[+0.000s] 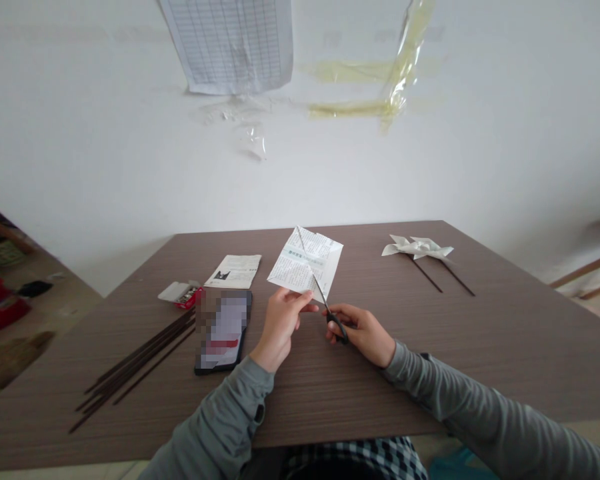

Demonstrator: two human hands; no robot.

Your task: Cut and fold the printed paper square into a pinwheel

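A square of printed paper (300,267) is held up above the table, its near edge pinched by my left hand (283,323). My right hand (360,330) is closed round the black handles of a pair of scissors (321,291). The blades lie at the near corner of the paper and point toward its middle. A slit runs in from the far corner. Left of my left hand lies a phone (225,330) with a blurred screen. Behind the phone rests a stack of printed paper pieces (234,271).
Dark thin sticks (140,353) lie in a bundle at the left, near a small open red-and-white box (181,293). Two paper pinwheels (420,248) on sticks lie at the back right. The table (480,353) meets a white wall (320,173).
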